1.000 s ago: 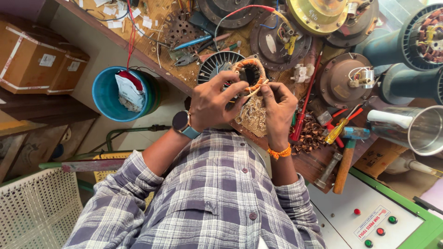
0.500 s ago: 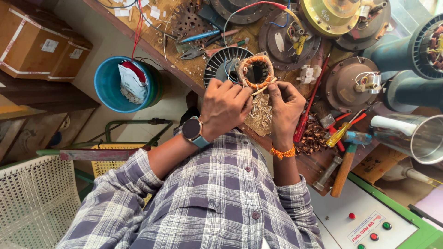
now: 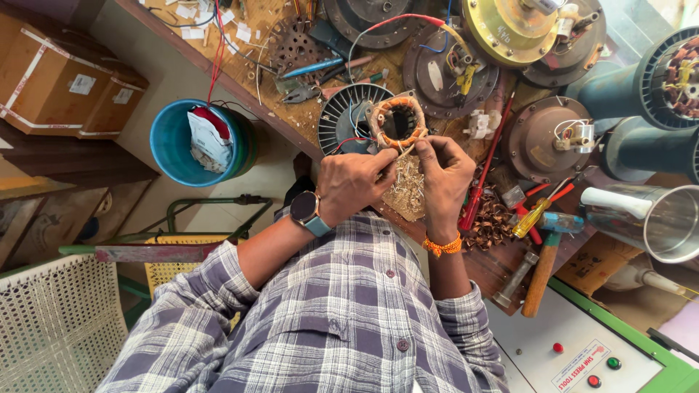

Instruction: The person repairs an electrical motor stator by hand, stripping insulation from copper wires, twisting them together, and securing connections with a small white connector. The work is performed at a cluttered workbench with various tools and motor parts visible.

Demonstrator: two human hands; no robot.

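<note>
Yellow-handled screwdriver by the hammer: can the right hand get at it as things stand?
Probably yes. The yellow-handled screwdriver lies uncovered on the bench just beside the right hand, but that hand's fingers are busy at the copper-wound stator and would have to let go first.

Two taped brown cardboard boxes [image 3: 69,84] with white labels [image 3: 82,84] sit upper left.
</note>
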